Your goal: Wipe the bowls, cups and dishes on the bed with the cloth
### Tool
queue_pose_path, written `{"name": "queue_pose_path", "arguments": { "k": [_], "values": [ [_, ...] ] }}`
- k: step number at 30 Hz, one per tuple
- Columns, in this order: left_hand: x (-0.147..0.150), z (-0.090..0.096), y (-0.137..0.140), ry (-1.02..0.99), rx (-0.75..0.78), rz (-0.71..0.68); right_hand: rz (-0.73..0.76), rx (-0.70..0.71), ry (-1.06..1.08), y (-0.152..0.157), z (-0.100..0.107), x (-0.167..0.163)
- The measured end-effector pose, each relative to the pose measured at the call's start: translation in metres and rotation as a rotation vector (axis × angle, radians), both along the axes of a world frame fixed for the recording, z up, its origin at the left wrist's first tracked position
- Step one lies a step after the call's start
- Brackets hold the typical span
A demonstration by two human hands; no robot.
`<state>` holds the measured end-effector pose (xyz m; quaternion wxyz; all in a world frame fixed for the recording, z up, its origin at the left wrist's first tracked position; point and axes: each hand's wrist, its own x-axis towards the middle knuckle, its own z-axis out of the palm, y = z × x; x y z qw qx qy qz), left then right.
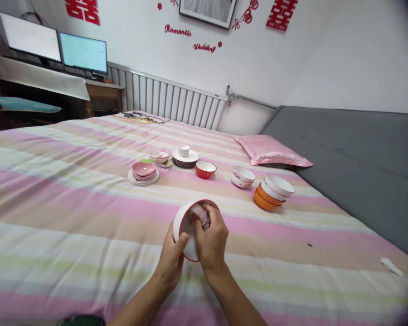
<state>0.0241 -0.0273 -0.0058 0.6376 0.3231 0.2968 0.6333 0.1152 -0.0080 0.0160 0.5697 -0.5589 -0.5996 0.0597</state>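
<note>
A white bowl (190,246) with a red rim is tilted on its side above the bed, its mouth turned toward my right hand. My left hand (172,253) grips its left wall, thumb over the rim and fingers hidden behind. Inside the bowl, my right hand (213,237) is closed on a crumpled pale pink cloth (200,215) pressed against the inner wall. Just beyond stands a red bowl (206,170) with a white inside.
Across the striped bedspread (88,217) stand heart-shaped pink bowls on plates (144,181), a plate stack (185,156) topped by small dishes, two patterned bowls (243,176), and stacked orange and white bowls (272,194). A pink pillow (272,151) lies by the grey headboard (353,158).
</note>
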Motion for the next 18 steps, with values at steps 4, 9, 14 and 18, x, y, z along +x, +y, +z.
{"name": "queue_pose_path", "arguments": {
  "k": [4, 9, 14, 18],
  "values": [
    [-0.001, -0.002, -0.001, 0.016, -0.001, -0.035, 0.304, -0.151, 0.051, -0.001, 0.009, 0.001],
    [-0.015, 0.0, 0.008, 0.082, 0.014, 0.003, 0.703, -0.201, -0.336, -0.009, 0.021, 0.009],
    [-0.023, 0.002, 0.016, 0.193, 0.044, 0.061, 0.53, -0.122, -0.64, -0.01, 0.027, 0.021],
    [-0.025, 0.002, 0.017, 0.269, 0.072, 0.071, 0.316, 0.17, -0.619, -0.002, 0.027, 0.027]
  ]
}}
